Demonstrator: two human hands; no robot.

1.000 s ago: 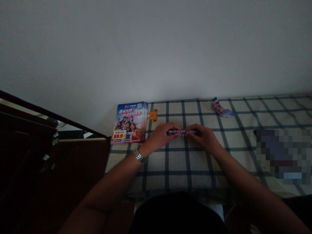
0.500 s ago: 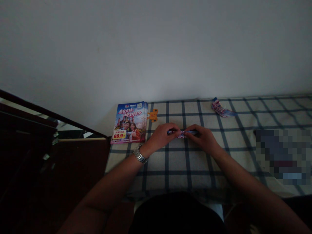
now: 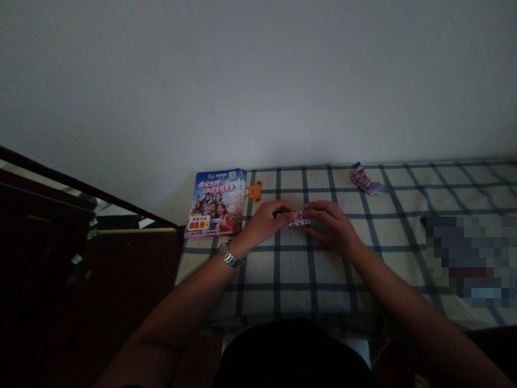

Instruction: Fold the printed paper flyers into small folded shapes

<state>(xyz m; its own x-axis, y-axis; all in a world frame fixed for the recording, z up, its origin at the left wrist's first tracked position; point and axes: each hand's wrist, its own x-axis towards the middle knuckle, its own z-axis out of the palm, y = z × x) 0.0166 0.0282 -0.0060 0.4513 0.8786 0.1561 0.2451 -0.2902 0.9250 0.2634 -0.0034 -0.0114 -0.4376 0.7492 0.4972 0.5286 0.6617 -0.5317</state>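
My left hand [image 3: 274,216] pinches the left end of a narrow folded flyer [image 3: 298,220] with white and pink-red print, just above the checked cloth. My right hand [image 3: 333,226] is at the flyer's right end, fingers along its upper side and thumb lower down; its hold looks loose. A stack of flyers [image 3: 214,202] lies beyond my left wrist, the top one showing blue sky, two people and "89.9". Farther off to the right rests a pleated flyer [image 3: 365,180], fanned out at one end.
The checked cloth [image 3: 258,269] covers the surface, which meets a pale wall [image 3: 258,81] at the back. An orange bear figure [image 3: 254,191] sits beside the stack. A pixelated object [image 3: 468,258] lies at the right. Dark furniture [image 3: 40,237] stands at the left.
My right hand's fingers have spread from a tight pinch, with the thumb lower. More of the folded flyer's printed face shows between my hands. The stack and pleated flyer stay put.
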